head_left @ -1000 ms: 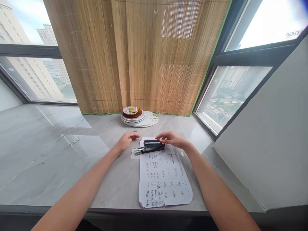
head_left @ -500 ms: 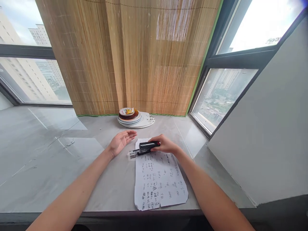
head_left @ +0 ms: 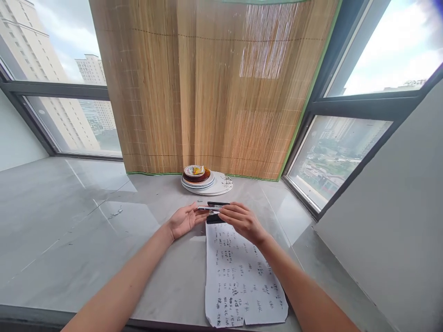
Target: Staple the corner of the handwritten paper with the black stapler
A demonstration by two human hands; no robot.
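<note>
My right hand (head_left: 244,221) is wrapped around a black stapler (head_left: 215,218), which is spread apart and turned on its side above the paper's far end. A silver metal rail sticks out of it to the left. My left hand (head_left: 185,222) is palm up with fingers stretched out at the rail's tip; whether they touch it I cannot tell. Beneath the right hand and forearm lies a sheet of paper (head_left: 238,286) with handwritten columns and torn edges. A tiny metallic strip (head_left: 200,201) shows just beyond the left fingertips.
Stacked plates (head_left: 198,184) sit on a white oval platter (head_left: 221,185) at the back of the grey counter (head_left: 145,258). A bamboo blind (head_left: 207,101) hangs behind, windows on both sides. Small thin scraps (head_left: 116,213) lie at left. A white wall (head_left: 387,207) closes the right.
The stapler has been tipped on its side and spread wider. My left hand has moved right, to its metal rail. The camera view has shifted, so the scene sits lower and further right.
</note>
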